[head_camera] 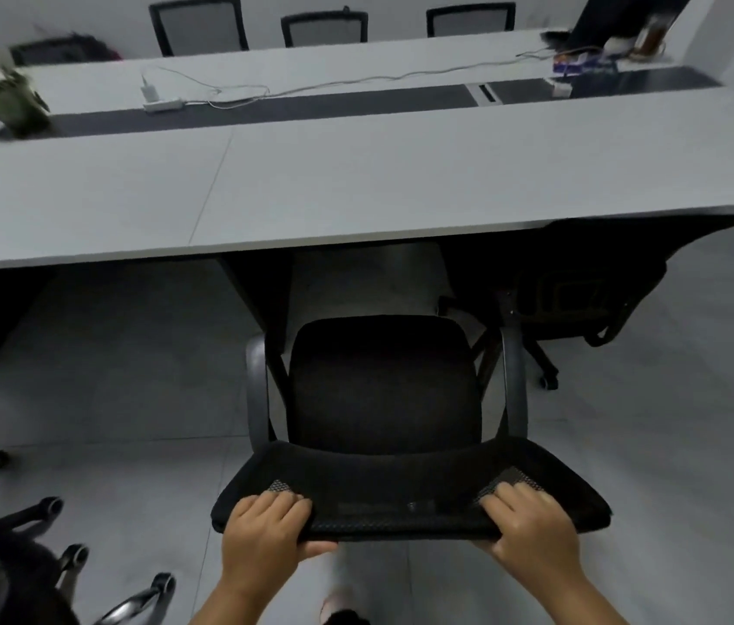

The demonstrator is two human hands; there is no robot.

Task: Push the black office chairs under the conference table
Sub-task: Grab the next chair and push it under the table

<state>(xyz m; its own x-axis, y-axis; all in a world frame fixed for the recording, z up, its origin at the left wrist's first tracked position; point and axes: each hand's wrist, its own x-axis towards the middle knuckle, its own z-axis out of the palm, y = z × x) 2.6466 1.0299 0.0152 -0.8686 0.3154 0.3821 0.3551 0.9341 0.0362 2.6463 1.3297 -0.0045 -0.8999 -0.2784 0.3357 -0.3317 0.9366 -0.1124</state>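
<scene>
Got both hands, left [265,525] and right [532,525], clamped on chair backrest [405,484]. Armrests [257,390] might catch desk [356,182] near edge if too tall.

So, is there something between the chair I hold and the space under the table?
Possibly: a dark table leg stands just ahead-left of the chair, near its left armrest. Straight ahead, the floor under the table looks free.

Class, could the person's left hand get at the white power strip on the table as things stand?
Probably not. The left hand grips the top of the chair back, and the chair and the near part of the table lie between it and the power strip, which sits well across the table.
</scene>
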